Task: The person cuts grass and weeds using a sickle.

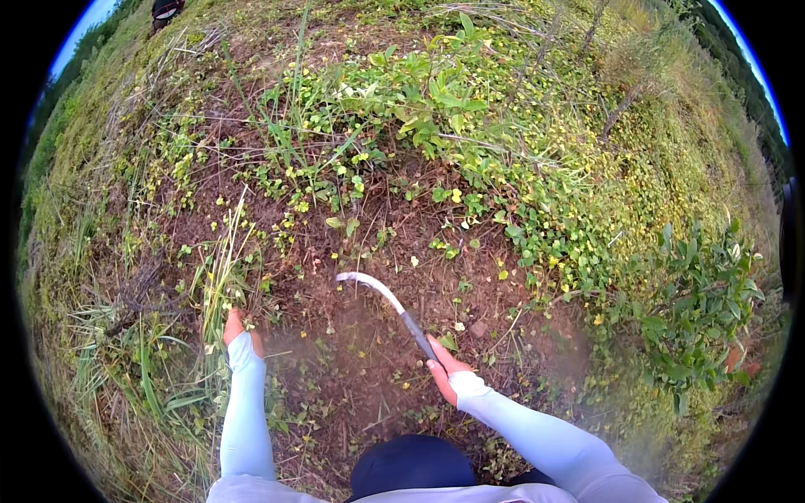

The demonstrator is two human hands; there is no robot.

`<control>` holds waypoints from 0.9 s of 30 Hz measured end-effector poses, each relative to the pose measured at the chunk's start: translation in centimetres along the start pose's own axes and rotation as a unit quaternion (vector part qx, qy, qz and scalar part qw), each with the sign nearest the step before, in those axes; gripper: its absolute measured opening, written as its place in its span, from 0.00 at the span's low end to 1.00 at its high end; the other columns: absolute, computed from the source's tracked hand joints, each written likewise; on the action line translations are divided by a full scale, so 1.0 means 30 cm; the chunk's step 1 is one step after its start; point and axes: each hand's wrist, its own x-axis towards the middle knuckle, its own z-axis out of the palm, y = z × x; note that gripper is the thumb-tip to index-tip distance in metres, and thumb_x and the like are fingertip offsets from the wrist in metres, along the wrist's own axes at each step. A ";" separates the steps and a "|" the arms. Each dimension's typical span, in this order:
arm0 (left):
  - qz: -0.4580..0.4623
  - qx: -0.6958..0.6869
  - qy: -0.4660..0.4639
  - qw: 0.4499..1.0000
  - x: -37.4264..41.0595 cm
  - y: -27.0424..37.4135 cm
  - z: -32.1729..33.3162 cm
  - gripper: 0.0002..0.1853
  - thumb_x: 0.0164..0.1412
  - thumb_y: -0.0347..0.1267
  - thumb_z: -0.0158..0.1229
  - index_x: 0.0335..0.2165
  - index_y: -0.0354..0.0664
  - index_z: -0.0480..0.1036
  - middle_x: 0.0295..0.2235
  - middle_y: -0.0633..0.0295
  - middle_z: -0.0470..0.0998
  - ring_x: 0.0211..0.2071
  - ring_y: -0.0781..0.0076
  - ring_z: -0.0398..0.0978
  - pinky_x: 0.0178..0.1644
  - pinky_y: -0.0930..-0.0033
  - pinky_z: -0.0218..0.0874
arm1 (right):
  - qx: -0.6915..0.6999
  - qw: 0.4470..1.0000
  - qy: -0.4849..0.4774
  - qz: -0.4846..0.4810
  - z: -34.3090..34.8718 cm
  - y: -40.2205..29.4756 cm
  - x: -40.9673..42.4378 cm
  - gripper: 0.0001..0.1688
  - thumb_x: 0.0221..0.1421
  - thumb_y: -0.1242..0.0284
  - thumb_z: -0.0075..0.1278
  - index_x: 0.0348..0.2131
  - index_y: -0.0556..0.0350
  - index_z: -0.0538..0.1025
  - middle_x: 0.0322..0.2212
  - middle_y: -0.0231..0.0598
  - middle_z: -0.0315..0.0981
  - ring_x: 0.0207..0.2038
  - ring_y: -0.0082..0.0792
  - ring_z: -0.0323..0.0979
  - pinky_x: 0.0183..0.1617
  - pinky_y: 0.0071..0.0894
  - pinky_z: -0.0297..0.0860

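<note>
My right hand is closed round the dark handle of a sickle. The sickle's curved metal blade points up and to the left, over bare brown soil with scattered leaves. On the left, my left hand holds a bunch of cut grass and weed stems; pale stalks stick up past it, and the fingers are partly hidden by leaves. The two hands are well apart, with soil and small low plants between them. Light blue sleeves cover both arms.
Low leafy vines spread beyond the soil and to the right. A leafy shrub stands at the right, a broad-leaved sapling farther ahead. Cut grass lies at the left. A dark-clothed person is partly visible at the far upper left.
</note>
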 end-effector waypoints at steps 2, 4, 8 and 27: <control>0.053 0.074 0.049 0.995 0.006 0.018 -0.029 0.06 0.52 0.18 0.47 0.31 0.34 0.64 0.27 0.55 0.70 0.28 0.70 0.65 0.33 0.70 0.59 | -0.051 0.994 -0.093 0.036 0.012 0.103 -0.179 0.31 0.58 0.66 0.39 0.59 0.38 0.49 0.27 0.49 0.69 0.26 0.38 0.70 0.33 0.31 0.65; -0.007 0.065 0.041 0.997 0.001 0.128 -0.069 0.05 0.54 0.22 0.49 0.32 0.34 0.64 0.27 0.58 0.70 0.29 0.73 0.65 0.35 0.73 0.59 | -0.066 0.988 -0.132 0.045 0.020 0.226 -0.311 0.32 0.58 0.65 0.39 0.59 0.35 0.48 0.27 0.48 0.69 0.27 0.39 0.70 0.35 0.30 0.66; 0.106 0.065 0.049 0.991 -0.050 0.175 -0.029 0.05 0.53 0.23 0.51 0.31 0.35 0.66 0.29 0.60 0.70 0.31 0.73 0.67 0.40 0.75 0.59 | -0.050 0.980 -0.167 0.095 -0.107 0.137 -0.361 0.31 0.58 0.65 0.39 0.59 0.34 0.50 0.33 0.43 0.72 0.31 0.33 0.71 0.39 0.28 0.65; 0.177 0.107 -0.471 0.857 -0.580 0.268 0.093 0.14 0.54 0.38 0.54 0.21 0.39 0.66 0.17 0.53 0.68 0.21 0.53 0.68 0.25 0.59 0.60 | -0.114 0.964 -0.223 0.086 -0.066 0.069 -0.208 0.30 0.59 0.63 0.35 0.59 0.38 0.49 0.29 0.44 0.71 0.30 0.40 0.70 0.38 0.31 0.65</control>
